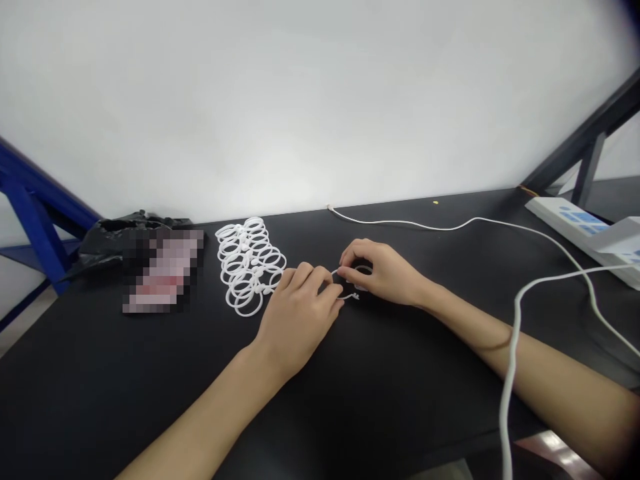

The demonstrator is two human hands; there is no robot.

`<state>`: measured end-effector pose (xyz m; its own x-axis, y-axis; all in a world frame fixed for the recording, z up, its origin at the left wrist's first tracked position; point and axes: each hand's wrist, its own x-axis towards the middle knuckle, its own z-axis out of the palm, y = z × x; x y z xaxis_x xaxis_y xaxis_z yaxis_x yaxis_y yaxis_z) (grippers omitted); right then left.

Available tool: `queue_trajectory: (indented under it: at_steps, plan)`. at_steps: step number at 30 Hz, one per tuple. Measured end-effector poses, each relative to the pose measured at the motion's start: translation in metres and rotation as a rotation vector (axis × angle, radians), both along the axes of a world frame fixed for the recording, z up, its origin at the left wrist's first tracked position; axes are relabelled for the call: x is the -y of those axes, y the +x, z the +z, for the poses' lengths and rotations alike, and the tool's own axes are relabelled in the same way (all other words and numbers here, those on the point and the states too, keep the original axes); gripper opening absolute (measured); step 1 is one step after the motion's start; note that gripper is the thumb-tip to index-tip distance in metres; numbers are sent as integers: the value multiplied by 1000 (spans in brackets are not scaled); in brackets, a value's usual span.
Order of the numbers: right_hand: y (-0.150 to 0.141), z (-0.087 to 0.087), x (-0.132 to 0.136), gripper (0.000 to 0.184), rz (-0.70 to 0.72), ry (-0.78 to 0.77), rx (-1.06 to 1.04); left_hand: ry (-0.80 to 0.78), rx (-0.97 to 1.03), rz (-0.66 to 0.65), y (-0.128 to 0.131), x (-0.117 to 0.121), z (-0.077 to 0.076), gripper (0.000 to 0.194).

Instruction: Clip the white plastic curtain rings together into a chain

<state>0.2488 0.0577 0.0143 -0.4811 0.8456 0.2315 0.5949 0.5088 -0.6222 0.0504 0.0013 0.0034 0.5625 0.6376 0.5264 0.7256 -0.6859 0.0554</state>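
A thin white cable (335, 272) runs between my two hands over the black table. My left hand (301, 310), back upward and fingers curled, is closed on its near part. Thumb and forefinger of my right hand (375, 270) pinch the cable a little to the right. Part of a white loop shows under the right palm. A short cable end (354, 295) with a small tip pokes out just below the fingers. Left of my left hand lies a row of several white looped cables (259, 289), overlapping, each gathered at its middle.
A black plastic bag (113, 243) and a blurred-out pinkish packet (173, 267) lie at the left. A long white cord (400, 222) crosses the back. A thicker white cord (511, 360) hangs before my right forearm. White boxes with blue panels (565, 207) stand at right.
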Motion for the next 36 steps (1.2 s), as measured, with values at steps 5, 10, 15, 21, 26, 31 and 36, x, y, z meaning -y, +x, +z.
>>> queue_trajectory:
  at_steps: [5,10,15,21,26,31,36]
  plan:
    - [-3,2,3,15,-5,0,-62,22,12,-14,1,1,2,14]
    - [-5,9,10,18,-38,15,-197,111,26,50,0,-1,6,17]
    - [-9,16,23,19,69,132,-226,200,71,110,-2,-2,10,12]
    - [-10,15,26,16,55,158,-236,193,152,84,-1,0,10,11]
    - [-11,13,25,14,38,147,-213,184,173,99,0,0,9,13]
    - [-12,15,24,13,51,170,-209,175,177,101,-1,0,9,12]
    - [-15,8,22,14,-26,34,-348,184,202,107,-1,0,10,7]
